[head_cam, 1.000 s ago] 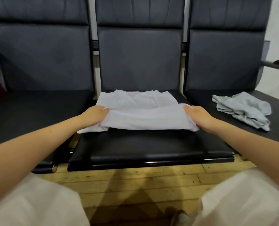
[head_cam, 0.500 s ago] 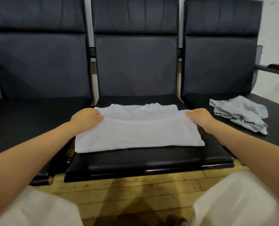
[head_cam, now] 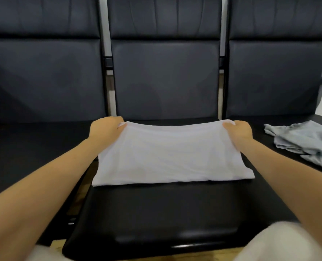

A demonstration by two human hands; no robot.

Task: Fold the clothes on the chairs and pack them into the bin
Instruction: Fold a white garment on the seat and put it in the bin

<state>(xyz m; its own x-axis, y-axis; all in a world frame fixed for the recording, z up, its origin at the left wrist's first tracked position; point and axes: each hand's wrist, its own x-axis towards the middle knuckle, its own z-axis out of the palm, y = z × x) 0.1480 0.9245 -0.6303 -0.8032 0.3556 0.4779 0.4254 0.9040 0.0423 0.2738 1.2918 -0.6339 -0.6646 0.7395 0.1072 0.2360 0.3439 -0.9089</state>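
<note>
Both hands pinch the white garment (head_cam: 167, 155) on the middle chair (head_cam: 167, 213) — left hand (head_cam: 104, 129), right hand (head_cam: 238, 131); grey garment (head_cam: 305, 142) crumpled on the right chair (head_cam: 273, 72).

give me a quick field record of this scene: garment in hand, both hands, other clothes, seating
garment: white folded cloth garment, lying on the middle black padded chair seat
left hand: grips the garment's far left corner
right hand: grips the far right corner
other clothes: crumpled grey-blue cloth garment, unfolded, on the right-side seat
bin: not in view
</note>
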